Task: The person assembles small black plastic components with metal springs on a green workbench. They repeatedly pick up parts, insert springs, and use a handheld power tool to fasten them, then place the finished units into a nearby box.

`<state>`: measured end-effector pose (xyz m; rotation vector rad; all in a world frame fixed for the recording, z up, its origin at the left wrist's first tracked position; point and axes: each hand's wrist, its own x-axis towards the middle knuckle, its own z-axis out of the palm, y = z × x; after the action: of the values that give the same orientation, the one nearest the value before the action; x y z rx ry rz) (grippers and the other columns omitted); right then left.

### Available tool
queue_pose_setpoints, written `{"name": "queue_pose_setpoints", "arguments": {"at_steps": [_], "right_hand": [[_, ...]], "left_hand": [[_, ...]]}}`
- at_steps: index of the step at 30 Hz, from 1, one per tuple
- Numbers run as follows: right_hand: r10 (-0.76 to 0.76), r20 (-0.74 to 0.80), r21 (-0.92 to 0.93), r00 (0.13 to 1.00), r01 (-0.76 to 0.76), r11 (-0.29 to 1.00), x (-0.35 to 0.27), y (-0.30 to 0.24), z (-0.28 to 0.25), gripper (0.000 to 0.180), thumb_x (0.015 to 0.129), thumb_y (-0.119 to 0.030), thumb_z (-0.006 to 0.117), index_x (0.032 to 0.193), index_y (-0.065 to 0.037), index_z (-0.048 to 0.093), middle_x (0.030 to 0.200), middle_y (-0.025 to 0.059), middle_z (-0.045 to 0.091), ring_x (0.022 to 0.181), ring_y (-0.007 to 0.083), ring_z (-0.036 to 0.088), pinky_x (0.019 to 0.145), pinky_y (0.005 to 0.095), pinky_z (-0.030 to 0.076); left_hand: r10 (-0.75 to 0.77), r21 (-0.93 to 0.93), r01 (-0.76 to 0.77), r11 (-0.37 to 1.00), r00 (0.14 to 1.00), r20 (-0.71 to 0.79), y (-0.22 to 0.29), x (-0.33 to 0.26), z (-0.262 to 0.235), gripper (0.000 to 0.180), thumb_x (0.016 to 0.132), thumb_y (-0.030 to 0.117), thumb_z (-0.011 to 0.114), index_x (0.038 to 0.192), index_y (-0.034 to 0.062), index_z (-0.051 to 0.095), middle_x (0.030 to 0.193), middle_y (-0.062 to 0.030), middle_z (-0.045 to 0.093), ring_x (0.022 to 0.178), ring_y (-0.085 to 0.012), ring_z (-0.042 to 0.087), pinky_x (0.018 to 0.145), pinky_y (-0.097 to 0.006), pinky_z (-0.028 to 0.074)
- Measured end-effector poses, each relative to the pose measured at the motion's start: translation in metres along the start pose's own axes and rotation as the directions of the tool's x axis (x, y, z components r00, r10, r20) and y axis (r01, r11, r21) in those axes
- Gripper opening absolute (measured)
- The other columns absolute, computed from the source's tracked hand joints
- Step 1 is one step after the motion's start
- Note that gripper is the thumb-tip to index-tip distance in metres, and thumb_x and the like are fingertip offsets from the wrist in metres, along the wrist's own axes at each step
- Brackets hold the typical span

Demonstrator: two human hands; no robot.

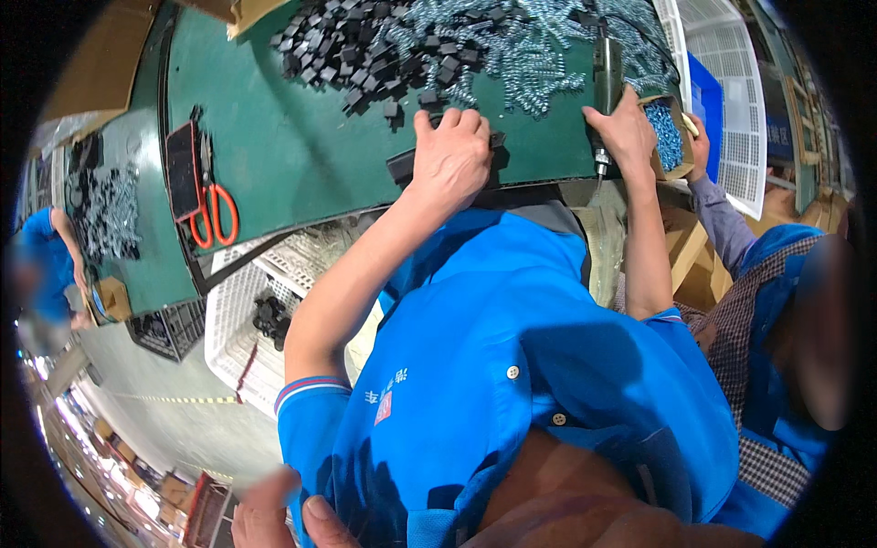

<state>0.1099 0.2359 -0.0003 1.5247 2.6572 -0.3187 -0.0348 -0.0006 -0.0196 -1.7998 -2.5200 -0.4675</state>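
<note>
My left hand [452, 155] is closed over a black plastic part [400, 169] near the front edge of the green table. Its fingers cover the middle of the part, and both ends stick out. To the right, my right hand [628, 137] grips a dark electric screwdriver [607, 78], thumb on one side and fingers on the other. The tool is upright in the picture, its bit pointing toward the table's near edge. Beyond the left hand lie a heap of small black plastic pieces [343, 50] and a heap of silvery springs [534, 68].
Orange-handled scissors [215, 205] lie left on the green table [301, 173]. A carton of small blue screws [664, 135] stands beside my right hand, with a co-worker's hand [698, 148] at it. White baskets [731, 91] stand right and below left. Another person [50, 265] works far left.
</note>
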Motion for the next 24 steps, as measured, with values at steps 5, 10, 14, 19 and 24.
{"name": "queue_pose_setpoints", "arguments": {"at_steps": [5, 10, 14, 19, 24], "right_hand": [[-0.135, -0.028, 0.808, 0.99, 0.102, 0.581, -0.012, 0.027, 0.005, 0.039, 0.079, -0.025, 0.071, 0.107, 0.001, 0.062, 0.092, 0.0101, 0.068, 0.08, 0.02, 0.066, 0.073, 0.0315, 0.052], [-0.379, -0.185, 0.979, 0.907, 0.202, 0.005, -0.034, -0.008, -0.039, 0.038, 0.078, -0.013, 0.062, 0.112, 0.005, 0.058, 0.09, 0.0154, 0.066, 0.079, 0.0232, 0.065, 0.073, 0.0352, 0.053], [-0.402, -0.348, 0.937, 0.847, 0.33, -0.116, -0.039, -0.045, -0.039, 0.045, 0.076, -0.011, 0.062, 0.117, 0.007, 0.057, 0.095, 0.0172, 0.066, 0.082, 0.0272, 0.065, 0.08, 0.0393, 0.053], [-0.347, -0.54, 0.812, 0.767, 0.366, -0.455, -0.038, -0.103, -0.039, 0.041, 0.08, -0.007, 0.063, 0.118, 0.005, 0.054, 0.094, 0.0146, 0.066, 0.082, 0.0233, 0.066, 0.078, 0.0388, 0.055], [-0.204, -0.345, 0.859, 0.916, 0.221, -0.462, -0.064, -0.129, -0.047, 0.064, 0.078, -0.005, 0.065, 0.136, -0.002, 0.039, 0.091, 0.011, 0.054, 0.081, 0.0225, 0.056, 0.073, 0.0373, 0.049]], "left_hand": [[-0.041, -0.005, 0.042, 0.999, 0.997, 0.069, 0.0, -0.003, 0.002, 0.033, 0.077, 0.026, 0.072, 0.105, 0.0094, 0.064, 0.097, -0.0039, 0.058, 0.102, -0.0225, 0.056, 0.088, -0.052, 0.039], [-0.004, -0.058, -0.001, 0.998, 0.996, -0.091, -0.002, -0.004, 0.009, 0.017, 0.075, 0.017, 0.063, 0.089, 0.0077, 0.066, 0.088, -0.005, 0.058, 0.092, -0.0235, 0.057, 0.083, -0.05, 0.037], [-0.032, -0.022, 0.035, 0.999, 0.995, 0.093, -0.001, -0.004, 0.0, 0.035, 0.078, 0.026, 0.072, 0.108, 0.0087, 0.064, 0.101, -0.0037, 0.059, 0.103, -0.0229, 0.055, 0.088, -0.052, 0.039], [-0.023, -0.014, 0.024, 1.0, 0.996, 0.085, 0.0, -0.003, 0.0, 0.036, 0.077, 0.025, 0.071, 0.107, 0.0084, 0.063, 0.1, -0.0036, 0.059, 0.103, -0.0231, 0.055, 0.087, -0.052, 0.039], [-0.025, 0.024, 0.022, 0.999, 0.988, 0.154, 0.0, 0.002, -0.001, 0.03, 0.077, 0.025, 0.07, 0.101, 0.0081, 0.065, 0.097, -0.0038, 0.059, 0.101, -0.0234, 0.056, 0.085, -0.052, 0.039]]}}
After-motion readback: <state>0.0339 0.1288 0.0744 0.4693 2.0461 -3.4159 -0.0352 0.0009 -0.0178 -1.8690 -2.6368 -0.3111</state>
